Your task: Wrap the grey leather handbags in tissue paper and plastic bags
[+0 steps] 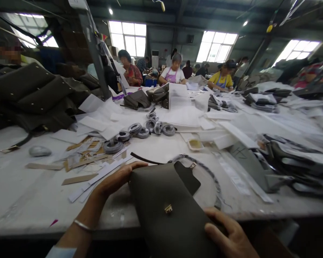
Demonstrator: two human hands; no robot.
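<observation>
A dark olive handbag [161,190] with a gold clasp [168,209] on its front is tilted over the table's near edge. My left hand [121,179] is at its upper left side, fingers curled behind the edge. On the lower right side, my right hand [228,229] grips the bag with the thumb in front; its other fingers are partly hidden. A dark flap [187,177] with a small gold buckle juts out behind the bag. Around it curves a strap [211,172] in clear wrapping, lying on the table.
Rolled, wrapped straps [143,132] lie mid-table, near a shallow yellowish dish [195,144]. Brown card strips [80,179] and white sheets [102,118] are scattered at left. Stacked dark bags [32,93] stand far left, more bag parts [296,165] at right. Several people work across the table.
</observation>
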